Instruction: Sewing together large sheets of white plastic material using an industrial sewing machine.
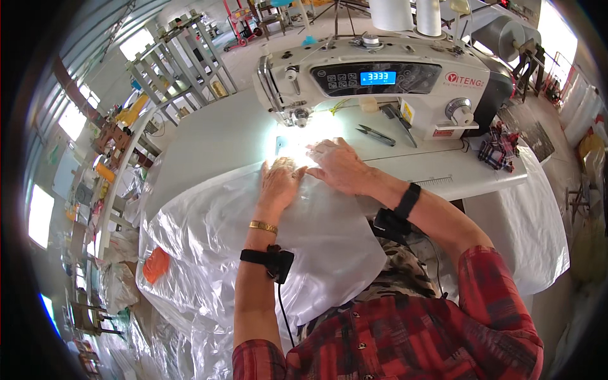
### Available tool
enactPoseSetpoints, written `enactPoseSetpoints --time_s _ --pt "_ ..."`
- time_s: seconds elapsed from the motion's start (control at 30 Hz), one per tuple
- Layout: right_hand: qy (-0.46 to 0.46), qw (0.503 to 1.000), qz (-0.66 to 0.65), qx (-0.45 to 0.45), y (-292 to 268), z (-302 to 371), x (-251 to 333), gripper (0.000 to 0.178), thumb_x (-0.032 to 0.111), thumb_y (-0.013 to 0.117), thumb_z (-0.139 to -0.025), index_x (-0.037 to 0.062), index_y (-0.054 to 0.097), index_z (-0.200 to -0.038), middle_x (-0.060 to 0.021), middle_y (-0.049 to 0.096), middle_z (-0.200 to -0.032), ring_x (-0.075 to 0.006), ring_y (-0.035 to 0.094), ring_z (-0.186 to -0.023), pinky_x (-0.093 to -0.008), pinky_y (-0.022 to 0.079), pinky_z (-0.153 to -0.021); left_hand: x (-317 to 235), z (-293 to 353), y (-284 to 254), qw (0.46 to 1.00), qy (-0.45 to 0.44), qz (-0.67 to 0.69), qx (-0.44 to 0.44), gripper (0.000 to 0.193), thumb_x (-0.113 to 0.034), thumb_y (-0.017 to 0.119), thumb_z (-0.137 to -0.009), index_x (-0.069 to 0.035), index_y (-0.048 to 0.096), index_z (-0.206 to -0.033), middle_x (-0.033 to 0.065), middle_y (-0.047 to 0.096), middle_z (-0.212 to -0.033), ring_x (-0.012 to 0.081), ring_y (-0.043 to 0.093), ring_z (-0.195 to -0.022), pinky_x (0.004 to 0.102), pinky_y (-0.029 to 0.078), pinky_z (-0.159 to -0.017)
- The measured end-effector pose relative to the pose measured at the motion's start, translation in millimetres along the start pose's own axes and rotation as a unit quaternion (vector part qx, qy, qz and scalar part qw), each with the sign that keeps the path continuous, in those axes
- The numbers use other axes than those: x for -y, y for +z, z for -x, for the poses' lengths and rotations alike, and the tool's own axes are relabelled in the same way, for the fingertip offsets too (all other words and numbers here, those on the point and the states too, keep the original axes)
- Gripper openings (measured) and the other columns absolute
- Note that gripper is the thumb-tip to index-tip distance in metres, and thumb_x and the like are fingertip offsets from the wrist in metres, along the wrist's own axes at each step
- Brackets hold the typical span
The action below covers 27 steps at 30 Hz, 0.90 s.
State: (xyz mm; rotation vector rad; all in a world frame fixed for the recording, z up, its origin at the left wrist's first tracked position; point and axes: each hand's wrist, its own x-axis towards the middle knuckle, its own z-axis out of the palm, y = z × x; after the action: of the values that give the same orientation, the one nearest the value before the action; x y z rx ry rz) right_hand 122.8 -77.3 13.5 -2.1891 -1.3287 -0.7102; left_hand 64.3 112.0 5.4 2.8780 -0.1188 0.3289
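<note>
At the white sewing machine (380, 69), both my hands work close to the needle area (299, 119) under a bright lamp. Clear plastic sheeting (253, 253) spreads over the near side of the table and hangs down toward my lap. My left hand (280, 185) lies on its far edge, fingers extended and pressing down. Just to the right, my right hand (342, 166) rests with fingers spread toward the needle and its thumb near the left hand. Glare washes out the fingertips and the material between them, so any seam there is hidden.
Thread snips (377, 135) and a dark-handled tool (399, 120) lie on the table right of my hands. A bundled plaid cloth (499, 147) sits at the right end. White thread cones (428, 18) stand behind the machine. An orange piece (156, 265) rests by the sheeting at left.
</note>
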Motion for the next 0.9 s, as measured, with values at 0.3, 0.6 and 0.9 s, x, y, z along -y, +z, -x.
enactPoseSetpoints --time_s 0.3,0.6,0.9 --pt "0.12 0.982 0.015 0.145 10.5 -1.2 -5.6 0.067 0.06 0.053 -0.087 -0.002 0.06 -0.112 -0.0202 0.061 -0.113 -0.0335 0.052 -0.116 -0.0513 0.036 -0.1 9.2 -3.9 -3.3 1.0 -0.004 -0.02 -0.021 0.046 -0.038 0.05 -0.098 0.001 0.058 -0.121 0.0207 0.056 -0.129 0.0347 0.048 -0.126 0.0522 0.028 -0.112" --pt "0.078 0.996 -0.048 -0.021 -25.0 49.9 20.3 0.047 0.043 0.067 -0.084 0.0045 0.06 -0.108 -0.0109 0.062 -0.105 -0.0287 0.057 -0.105 -0.0501 0.039 -0.098 30.5 -8.3 5.4 0.997 -0.035 -0.049 0.038 0.052 -0.044 0.046 -0.099 0.003 0.056 -0.119 0.0218 0.054 -0.131 0.0365 0.046 -0.127 0.0509 0.027 -0.112" --pt "0.447 0.848 0.283 -0.029 -161.3 358.0 -27.7 0.056 0.016 0.076 -0.076 0.0036 0.05 -0.124 -0.0162 0.052 -0.129 -0.0365 0.048 -0.12 -0.0462 0.038 -0.101 50.8 -12.6 17.1 0.996 -0.013 -0.085 -0.018 0.06 -0.046 0.04 -0.101 0.003 0.051 -0.132 0.0189 0.047 -0.142 0.03 0.037 -0.138 0.0459 0.023 -0.116"
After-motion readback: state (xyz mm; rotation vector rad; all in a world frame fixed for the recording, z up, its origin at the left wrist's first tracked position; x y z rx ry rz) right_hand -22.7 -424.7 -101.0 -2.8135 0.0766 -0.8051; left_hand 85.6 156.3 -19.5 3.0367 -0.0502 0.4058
